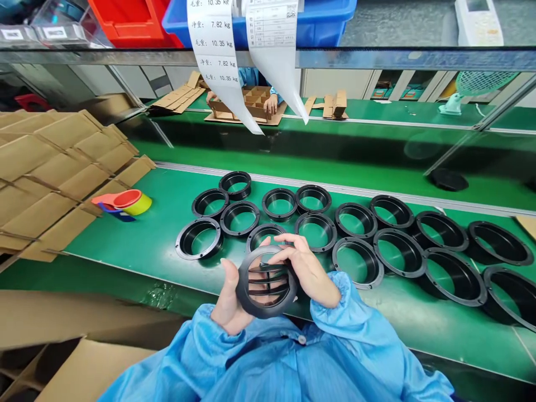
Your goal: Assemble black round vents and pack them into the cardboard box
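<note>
I hold a round black air vent [247, 298] with crosswise slats in front of my body, above the near edge of the green table. My left hand [228, 307] cradles it from the left and beneath, thumb at the rim; its fingers show through the gaps between the slats. On the upper right, my right hand [307, 273] grips the rim with fingers bent over the top. Just beyond the hands stands a black flanged ring [316, 231], one of several in loose rows. Another black ring [199, 239] sits to the left of my hands.
Cardboard dividers [54, 167] are stacked at the left, beside red, yellow and blue tape rolls [136, 202]. An open carton [96, 368] is at lower left. Label strips [215, 61] hang from the shelf [377, 58]. Across the bench, a co-worker's hands [271, 105] touch a cardboard divider.
</note>
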Demonstrator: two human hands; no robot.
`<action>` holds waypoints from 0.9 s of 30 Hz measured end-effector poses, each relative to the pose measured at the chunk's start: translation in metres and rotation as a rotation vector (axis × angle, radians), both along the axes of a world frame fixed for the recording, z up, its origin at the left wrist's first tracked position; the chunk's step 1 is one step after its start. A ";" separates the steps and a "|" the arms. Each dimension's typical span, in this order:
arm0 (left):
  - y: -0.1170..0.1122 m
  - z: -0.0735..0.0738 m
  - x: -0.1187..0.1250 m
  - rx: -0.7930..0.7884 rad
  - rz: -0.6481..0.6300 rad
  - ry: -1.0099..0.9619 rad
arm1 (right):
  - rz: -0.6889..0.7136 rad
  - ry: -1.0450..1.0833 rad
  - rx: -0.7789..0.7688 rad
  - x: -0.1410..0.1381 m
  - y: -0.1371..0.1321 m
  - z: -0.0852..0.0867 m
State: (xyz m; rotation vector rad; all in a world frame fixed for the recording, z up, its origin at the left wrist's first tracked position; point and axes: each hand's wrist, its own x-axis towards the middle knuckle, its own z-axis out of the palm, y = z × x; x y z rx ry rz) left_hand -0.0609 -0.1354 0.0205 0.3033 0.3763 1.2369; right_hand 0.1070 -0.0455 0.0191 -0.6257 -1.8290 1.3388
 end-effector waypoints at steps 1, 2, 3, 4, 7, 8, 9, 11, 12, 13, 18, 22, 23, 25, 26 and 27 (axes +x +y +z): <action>0.001 0.001 -0.001 0.013 -0.005 -0.004 | -0.017 0.017 -0.044 0.001 0.000 -0.001; 0.001 0.001 -0.001 0.022 -0.011 -0.003 | -0.034 0.030 -0.072 0.002 0.000 -0.002; 0.002 0.000 -0.002 0.027 -0.013 0.000 | -0.046 0.037 -0.088 0.003 0.001 -0.003; 0.002 -0.002 -0.003 0.027 -0.011 0.003 | -0.052 0.041 -0.096 0.003 0.001 -0.004; 0.003 -0.006 -0.005 0.024 0.012 0.007 | -0.055 0.052 -0.106 0.005 0.002 -0.007; 0.004 -0.006 -0.005 0.024 0.019 0.006 | -0.053 0.057 -0.111 0.005 0.001 -0.007; 0.004 -0.006 -0.005 0.024 0.022 0.006 | -0.051 0.066 -0.117 0.005 0.001 -0.008; 0.005 -0.003 -0.005 0.005 0.020 -0.003 | -0.040 0.086 -0.129 0.006 0.000 -0.009; 0.005 -0.001 -0.005 -0.006 0.017 -0.015 | -0.034 0.096 -0.134 0.005 0.000 -0.009; 0.005 0.001 -0.005 -0.014 0.013 -0.032 | -0.028 0.106 -0.138 0.005 0.000 -0.010; 0.006 0.006 -0.007 -0.021 -0.008 -0.012 | -0.014 0.100 -0.166 0.004 0.001 -0.014; 0.006 0.006 -0.008 0.005 -0.036 -0.015 | -0.022 0.085 -0.154 0.005 -0.002 -0.012; 0.005 0.006 -0.008 -0.003 -0.036 -0.023 | -0.026 0.064 -0.126 0.006 -0.004 -0.011; 0.004 0.008 -0.008 -0.052 -0.003 -0.033 | -0.042 -0.012 0.033 0.007 -0.009 -0.009; 0.003 0.008 -0.008 -0.081 0.031 -0.033 | -0.045 -0.069 0.174 0.007 -0.013 -0.008; 0.001 0.009 -0.008 -0.105 0.067 -0.033 | -0.043 -0.131 0.341 0.008 -0.017 -0.007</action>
